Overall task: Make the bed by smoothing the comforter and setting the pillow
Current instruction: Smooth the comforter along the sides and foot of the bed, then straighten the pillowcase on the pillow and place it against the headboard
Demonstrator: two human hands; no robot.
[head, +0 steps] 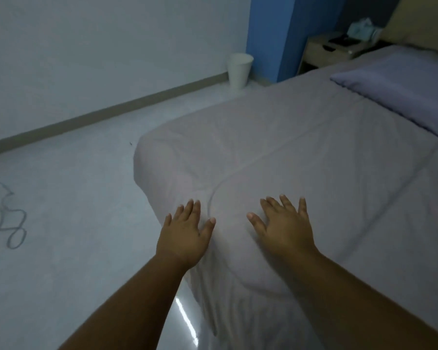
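Both my hands lie flat on the comforter [301,152] near the bed's foot corner: left hand [185,233], right hand [286,228], fingers [283,202] spread, gripping nothing. It looks soft, light and puffy, likely to crease, so I'd sweep with palms or pull at the hanging edge. My pillow [400,89] sits at the head. Nightstand [331,50], bin [238,70] and floor cord [8,223] stand well clear.

We see the comforter [301,152] spread over the bed, with the pillow [400,87] lying on it at the far right end and a nightstand [331,53] just behind that. Our left hand [185,236] and right hand [286,226] lie flat on the comforter near its front left corner, side by side and apart. On the floor [74,198] to the left of the bed, a bin [239,70] stands against the far wall and a cord [8,223] lies at the left edge.
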